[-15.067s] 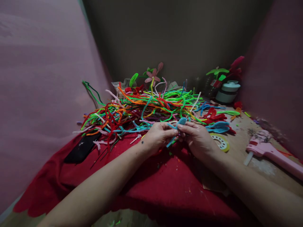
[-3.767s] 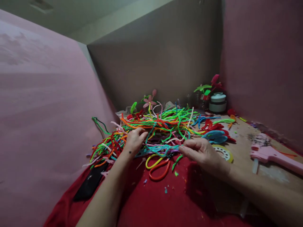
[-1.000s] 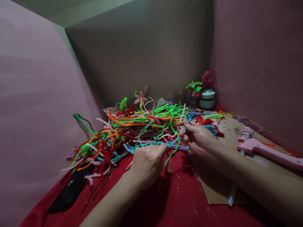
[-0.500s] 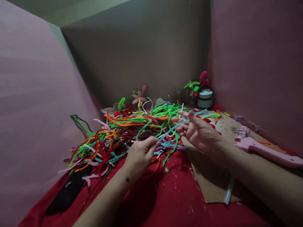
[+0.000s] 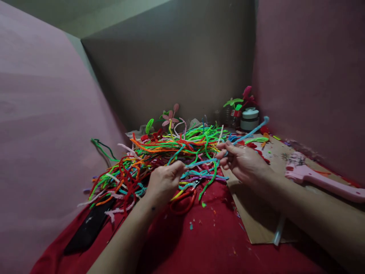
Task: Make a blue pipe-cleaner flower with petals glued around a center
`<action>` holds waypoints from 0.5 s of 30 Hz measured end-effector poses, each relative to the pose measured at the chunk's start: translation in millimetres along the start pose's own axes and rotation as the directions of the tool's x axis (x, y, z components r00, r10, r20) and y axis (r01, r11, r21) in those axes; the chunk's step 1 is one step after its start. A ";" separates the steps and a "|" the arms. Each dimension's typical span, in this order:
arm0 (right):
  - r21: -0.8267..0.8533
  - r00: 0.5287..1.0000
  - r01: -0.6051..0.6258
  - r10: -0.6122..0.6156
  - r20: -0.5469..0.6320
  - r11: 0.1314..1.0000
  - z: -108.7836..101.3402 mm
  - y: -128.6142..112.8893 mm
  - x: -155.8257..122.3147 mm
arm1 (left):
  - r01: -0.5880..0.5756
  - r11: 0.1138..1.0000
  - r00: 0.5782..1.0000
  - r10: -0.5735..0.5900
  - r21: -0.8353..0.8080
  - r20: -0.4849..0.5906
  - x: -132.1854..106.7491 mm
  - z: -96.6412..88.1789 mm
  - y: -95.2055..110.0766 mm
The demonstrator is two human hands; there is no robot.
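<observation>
A light blue pipe cleaner (image 5: 248, 134) runs between both my hands, its free end sticking up to the right. My left hand (image 5: 164, 182) pinches its left end just in front of a big tangled pile of coloured pipe cleaners (image 5: 159, 152). My right hand (image 5: 242, 163) is closed on the same pipe cleaner farther along, above the edge of a cardboard sheet (image 5: 256, 217). Scissors with orange and yellow handles (image 5: 184, 198) lie on the red cloth (image 5: 205, 243) under my hands.
A pink glue gun (image 5: 319, 179) lies at the right on the cardboard. A white lidded jar (image 5: 249, 118) and pipe-cleaner flowers (image 5: 171, 118) stand at the back. A black flat object (image 5: 85, 232) lies at the left. Pink and grey walls close in on three sides.
My right hand has closed its fingers on the blue pipe cleaner and the strand's free end has swung up to the right. My left hand has shifted slightly and keeps pinching the other end.
</observation>
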State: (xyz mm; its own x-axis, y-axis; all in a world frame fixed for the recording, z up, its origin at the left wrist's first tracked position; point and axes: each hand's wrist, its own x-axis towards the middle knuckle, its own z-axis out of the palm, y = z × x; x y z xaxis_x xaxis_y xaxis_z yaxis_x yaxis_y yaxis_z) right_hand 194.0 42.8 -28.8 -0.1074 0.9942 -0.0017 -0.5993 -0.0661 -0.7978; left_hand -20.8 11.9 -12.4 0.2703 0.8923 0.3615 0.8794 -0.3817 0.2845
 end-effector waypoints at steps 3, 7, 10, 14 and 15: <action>0.040 0.999 0.050 -0.049 -0.023 0.998 -1.2 -4.3 2.8 | 0.095 0.939 0.989 -0.127 -0.329 -0.077 4.8 -6.4 -7.8; 0.183 0.996 0.063 -0.050 -0.076 0.981 -2.5 -8.6 7.2 | 0.129 0.610 0.898 -0.406 -0.782 -0.169 12.5 -5.3 -19.7; 0.300 0.997 0.036 -0.016 -0.071 0.953 -1.0 -7.6 7.1 | 0.213 0.488 0.900 -0.435 -0.846 -0.025 14.1 1.5 -17.1; 0.359 0.999 -0.052 0.049 0.018 0.932 5.2 1.8 0.4 | 0.368 0.506 0.928 -0.153 -0.780 0.339 8.2 14.8 8.8; 0.357 0.998 -0.069 0.059 0.039 0.932 6.9 4.7 -1.7 | 0.353 0.478 0.930 -0.089 -0.804 0.355 6.3 17.7 16.0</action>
State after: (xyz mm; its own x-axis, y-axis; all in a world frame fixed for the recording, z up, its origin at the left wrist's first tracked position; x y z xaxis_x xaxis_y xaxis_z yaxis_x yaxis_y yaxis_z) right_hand 185.8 40.1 -28.4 -0.1732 0.9846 -0.0249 -0.8340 -0.1600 -0.5280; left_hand 1.9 15.6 -21.3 0.3128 0.9498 -0.0045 0.2011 -0.0616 0.9776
